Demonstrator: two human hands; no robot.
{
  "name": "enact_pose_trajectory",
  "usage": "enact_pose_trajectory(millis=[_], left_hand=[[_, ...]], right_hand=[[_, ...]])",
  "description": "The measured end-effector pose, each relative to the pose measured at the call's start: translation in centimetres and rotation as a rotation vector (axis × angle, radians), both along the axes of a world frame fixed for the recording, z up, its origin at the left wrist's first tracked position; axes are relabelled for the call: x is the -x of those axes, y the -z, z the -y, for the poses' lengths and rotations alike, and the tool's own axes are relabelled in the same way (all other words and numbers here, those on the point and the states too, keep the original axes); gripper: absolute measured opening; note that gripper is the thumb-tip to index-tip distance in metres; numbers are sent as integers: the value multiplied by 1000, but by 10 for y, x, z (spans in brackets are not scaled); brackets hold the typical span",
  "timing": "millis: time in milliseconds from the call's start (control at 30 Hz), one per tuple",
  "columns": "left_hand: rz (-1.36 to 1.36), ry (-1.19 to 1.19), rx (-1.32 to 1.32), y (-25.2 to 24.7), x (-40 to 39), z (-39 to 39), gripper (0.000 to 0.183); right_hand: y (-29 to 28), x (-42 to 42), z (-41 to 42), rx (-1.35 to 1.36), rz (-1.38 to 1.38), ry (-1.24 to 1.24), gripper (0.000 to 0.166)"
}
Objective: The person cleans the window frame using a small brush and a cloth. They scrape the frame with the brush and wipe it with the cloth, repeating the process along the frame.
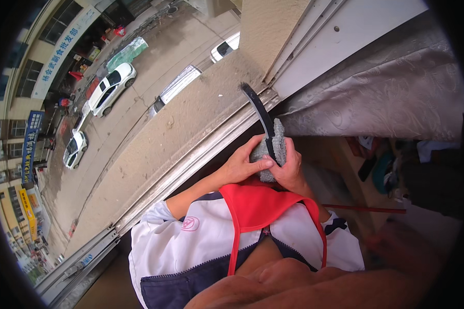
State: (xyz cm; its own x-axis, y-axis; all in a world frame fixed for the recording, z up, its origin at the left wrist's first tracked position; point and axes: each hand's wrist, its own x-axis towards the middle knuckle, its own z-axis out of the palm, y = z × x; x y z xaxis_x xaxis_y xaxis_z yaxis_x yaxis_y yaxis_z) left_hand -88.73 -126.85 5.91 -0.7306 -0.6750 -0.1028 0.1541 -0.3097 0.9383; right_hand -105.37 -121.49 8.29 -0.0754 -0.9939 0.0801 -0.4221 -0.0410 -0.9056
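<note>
A grey fluffy cleaning cloth (pixel 280 143) is bunched between both hands, just above the red apron bib at my chest. My left hand (pixel 243 160) grips its left side, with the thumb across the front. From the right, my right hand (pixel 292 166) closes on the same cloth, and the thumbs nearly meet. A curved black brush (pixel 258 106) sticks up out of the cloth, its lower end pressed between the hands and its dark bristly tip over the outer window ledge. Part of its lower end is hidden by the fingers.
A window track (pixel 185 154) runs diagonally beside a dusty outer ledge (pixel 162 135). White window frame (pixel 332 34) and a patterned curtain (pixel 375 96) are at upper right. Parked cars (pixel 112 89) stand on the street far below. A thin red rod (pixel 363 209) lies at right.
</note>
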Motion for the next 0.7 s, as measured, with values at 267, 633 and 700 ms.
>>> enact_pose_trajectory(millis=[267,633,700], left_hand=[[-26,102,-174,20,2,-10,61],[277,-142,85,6,-20,0,29],[303,-156,69,2,-22,2,28]], right_hand=[[-18,19,4,-50,-189,-183,28],[-86,59,30,-58,-606,-220,41],[-96,56,39,-76,-724,-284,35]])
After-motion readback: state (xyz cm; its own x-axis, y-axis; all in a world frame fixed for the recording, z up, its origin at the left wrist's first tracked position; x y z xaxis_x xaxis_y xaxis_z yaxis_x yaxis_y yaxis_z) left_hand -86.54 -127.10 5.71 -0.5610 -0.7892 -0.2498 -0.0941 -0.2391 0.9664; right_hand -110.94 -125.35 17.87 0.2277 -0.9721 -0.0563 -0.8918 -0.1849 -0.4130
